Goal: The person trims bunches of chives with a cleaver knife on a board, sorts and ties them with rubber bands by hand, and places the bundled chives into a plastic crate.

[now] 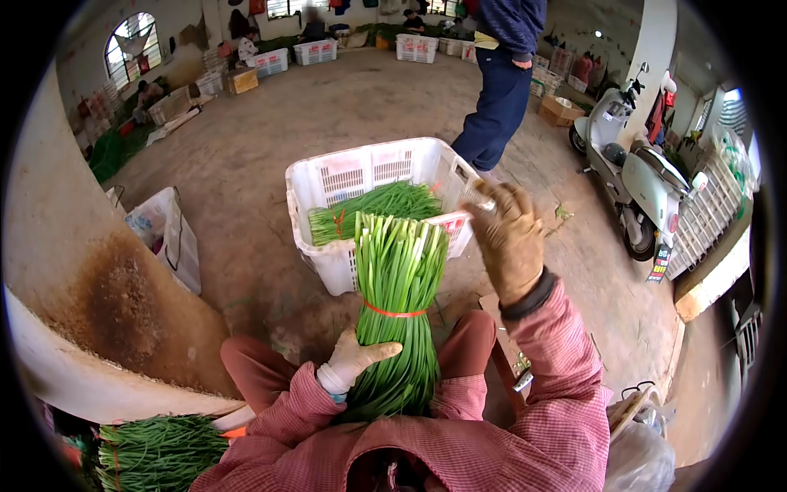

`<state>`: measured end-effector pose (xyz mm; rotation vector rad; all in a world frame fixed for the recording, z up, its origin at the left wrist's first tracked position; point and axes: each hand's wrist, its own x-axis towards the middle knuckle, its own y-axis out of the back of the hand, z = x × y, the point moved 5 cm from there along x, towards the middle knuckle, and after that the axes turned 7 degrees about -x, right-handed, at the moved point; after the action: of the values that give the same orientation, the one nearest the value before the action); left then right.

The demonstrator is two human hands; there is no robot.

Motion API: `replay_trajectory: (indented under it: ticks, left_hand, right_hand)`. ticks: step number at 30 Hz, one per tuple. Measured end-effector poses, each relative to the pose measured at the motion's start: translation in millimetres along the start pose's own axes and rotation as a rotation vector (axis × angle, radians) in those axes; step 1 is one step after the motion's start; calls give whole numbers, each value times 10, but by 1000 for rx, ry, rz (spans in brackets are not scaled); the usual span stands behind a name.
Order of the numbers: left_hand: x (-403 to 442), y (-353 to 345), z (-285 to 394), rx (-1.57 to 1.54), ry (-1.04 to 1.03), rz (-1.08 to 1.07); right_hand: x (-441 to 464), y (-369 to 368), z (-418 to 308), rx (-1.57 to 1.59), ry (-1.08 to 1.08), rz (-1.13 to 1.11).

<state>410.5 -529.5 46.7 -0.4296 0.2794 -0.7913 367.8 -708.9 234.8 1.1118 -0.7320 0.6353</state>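
Observation:
My left hand [354, 361], in a pale glove, is wrapped round the lower part of a bundle of long green chives [402, 279]. A red band [395, 312] circles the bundle above my thumb, and the cut pale ends point up and away from me. My right hand [510, 238], in a brown glove, is raised to the right of the bundle with bent, spread fingers, slightly blurred; no object shows in it. Just ahead stands a white plastic crate [328, 262], holding more chives [385, 201] with a red band visible on them.
Another pile of chives [160, 451] lies at my lower left. A person in dark trousers [496, 107] stands behind the crate. To the right is a parked scooter [643, 172]; at left are a wall [106, 271] and a white bin [176, 238]. People sit by crates farther back.

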Motion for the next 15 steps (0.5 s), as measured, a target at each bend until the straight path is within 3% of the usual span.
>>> replay_trajectory:
  ticks: [2, 5, 9, 13, 15]
  left_hand:
    - [-43, -32, -21, 4, 23, -10]
    - [-38, -78, 14, 7, -29, 1]
    - [-53, -36, -16, 60, -60, 59]
    - [-35, -41, -31, -43, -56, 57]
    - [-22, -4, -70, -19, -68, 64]
  right_hand:
    - [-191, -11, -335, 368, 166, -47]
    - [-292, -213, -404, 212, 110, -273]
    - [-286, -234, -492, 120, 202, -294]
    - [-240, -228, -491, 95, 286, -128]
    - [-199, -262, -312, 364, 78, 25]
